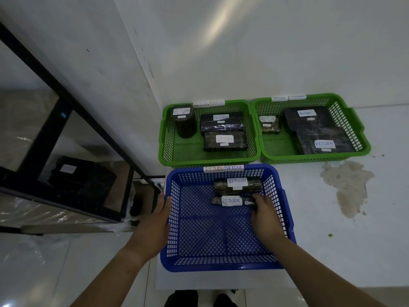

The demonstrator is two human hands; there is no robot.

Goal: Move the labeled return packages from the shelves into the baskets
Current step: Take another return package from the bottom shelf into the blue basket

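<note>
A blue basket (221,261) tagged RETURN OVERDUE sits on the floor in front of me. Inside it lie two dark wrapped packages with white RETURN labels: one at the back (238,184) and a slimmer one (230,200) just in front of it. My right hand (264,216) reaches into the basket and its fingers curl round the right end of the slimmer package. My left hand (158,220) rests along the basket's left rim, fingers over the edge.
Two green baskets (168,138) (363,138) stand behind the blue one, each holding three labeled dark packages. A black-framed shelf (66,100) stands at left, with another dark labeled package (81,178) on a lower level. A brown stain (349,185) marks the floor.
</note>
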